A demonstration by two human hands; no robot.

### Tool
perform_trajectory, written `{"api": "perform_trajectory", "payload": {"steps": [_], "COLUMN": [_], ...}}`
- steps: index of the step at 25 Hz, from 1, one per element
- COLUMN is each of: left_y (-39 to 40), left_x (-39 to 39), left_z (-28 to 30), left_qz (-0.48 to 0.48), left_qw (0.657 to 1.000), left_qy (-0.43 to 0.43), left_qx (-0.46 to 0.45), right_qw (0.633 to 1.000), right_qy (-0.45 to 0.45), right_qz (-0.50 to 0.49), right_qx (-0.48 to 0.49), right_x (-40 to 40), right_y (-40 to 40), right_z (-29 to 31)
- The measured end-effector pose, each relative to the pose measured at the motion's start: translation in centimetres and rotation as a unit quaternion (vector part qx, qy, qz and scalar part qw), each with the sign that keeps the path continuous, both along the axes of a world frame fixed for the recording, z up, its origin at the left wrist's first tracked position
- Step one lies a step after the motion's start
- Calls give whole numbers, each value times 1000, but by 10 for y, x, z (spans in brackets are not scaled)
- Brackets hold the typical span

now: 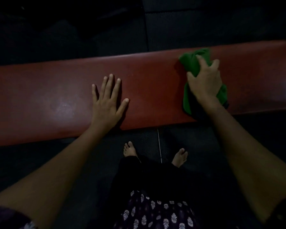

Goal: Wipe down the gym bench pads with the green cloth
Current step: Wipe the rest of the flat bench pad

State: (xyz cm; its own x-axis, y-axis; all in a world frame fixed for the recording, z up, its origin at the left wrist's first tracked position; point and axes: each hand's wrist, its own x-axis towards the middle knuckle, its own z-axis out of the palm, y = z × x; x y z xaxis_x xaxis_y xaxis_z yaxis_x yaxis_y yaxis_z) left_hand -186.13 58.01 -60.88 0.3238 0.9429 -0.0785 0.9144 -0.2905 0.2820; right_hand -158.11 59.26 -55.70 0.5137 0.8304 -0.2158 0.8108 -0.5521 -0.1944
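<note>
Green cloth sits bunched at three o'clock on the red bench pad; my right hand clutches it to scrub, left hand flat, fingers spread, bracing me.

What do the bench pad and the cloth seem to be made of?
Bench pad: red-brown vinyl or leatherette, it seems; smooth with a dull sheen where light pools near the left hand. Green cloth: soft woven or microfibre fabric, matte, bunching in folds under the right hand. Dim light leaves both uncertain.
</note>
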Motion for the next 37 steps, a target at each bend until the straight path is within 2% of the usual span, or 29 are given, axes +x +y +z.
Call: {"api": "perform_trajectory", "payload": {"steps": [1,3,5,6,7,9,10,11,12,14,16,17,18,21,22,23,24,27,28,29,30,32,33,34,35,37], "left_y": [-1,-1,-1,-1,-1,0,1,2,2,6,10,12,12,12,12,10,10,13,13,13,13,14,14,14,15,13], "left_x": [-3,-1,0,-1,-2,-9,-15,-24,-36,-71,-106,-120,-129,-135,-134,-133,-133,-135,-136,-135,-134,-132,-133,-134,-135,-136], "left_z": [-2,-4,-4,-3,-3,2,6,9,12,12,8,5,2,-6,-7,-8,-8,-8,-8,-9,-10,-10,-11,-11,-11,-12], "left_qz": [-5,-2,2,2,3,21,34,43,52,71,79,74,69,66,67,67,65,63,62,60,58,55,55,56,54,49], "left_qw": [1000,1000,1000,999,998,984,971,963,965,981,993,996,997,997,997,996,996,996,996,996,997,997,997,997,997,997], "left_qy": [6,-1,-15,-31,-61,-177,-235,-266,-258,-174,-79,-48,-27,-13,-16,-18,-19,-32,-33,-33,-31,-25,-24,-24,-25,-30], "left_qx": [2,8,15,16,15,-3,-10,-7,7,39,35,29,28,45,47,48,50,48,49,51,51,46,45,45,45,47], "right_qw": [1000,991,956,950,963,998,1000,999,1000,990,961,953,958,998,999,999,994,936,923,931,953,996,1000,999,998,977], "right_qy": [-2,-11,-12,-21,-29,-4,3,-10,-18,-4,-9,-14,-19,-2,-2,-8,-9,-10,-20,-34,-41,-18,-9,-19,-31,-29], "right_qz": [-6,135,294,312,266,64,-13,-31,2,134,276,304,288,62,27,46,105,353,384,363,300,85,13,1,37,206], "right_qx": [2,3,-13,-22,-27,-4,10,16,19,32,22,14,6,26,28,25,24,-4,-17,-22,-19,12,25,29,31,38], "right_x": [-17,-56,-69,-62,-52,-40,-45,-60,-82,-128,-145,-141,-132,-125,-139,-159,-180,-215,-208,-194,-180,-164,-171,-187,-206,-229], "right_y": [1,-6,-19,-18,-12,4,9,10,7,-6,-22,-25,-22,-7,-6,-10,-15,-28,-24,-16,-7,10,14,16,16,10], "right_z": [0,0,-1,0,1,0,0,-2,-3,-3,-5,-5,-4,-4,-3,-4,-3,-1,-2,-2,-2,0,-3,-5,-6,-6]}}
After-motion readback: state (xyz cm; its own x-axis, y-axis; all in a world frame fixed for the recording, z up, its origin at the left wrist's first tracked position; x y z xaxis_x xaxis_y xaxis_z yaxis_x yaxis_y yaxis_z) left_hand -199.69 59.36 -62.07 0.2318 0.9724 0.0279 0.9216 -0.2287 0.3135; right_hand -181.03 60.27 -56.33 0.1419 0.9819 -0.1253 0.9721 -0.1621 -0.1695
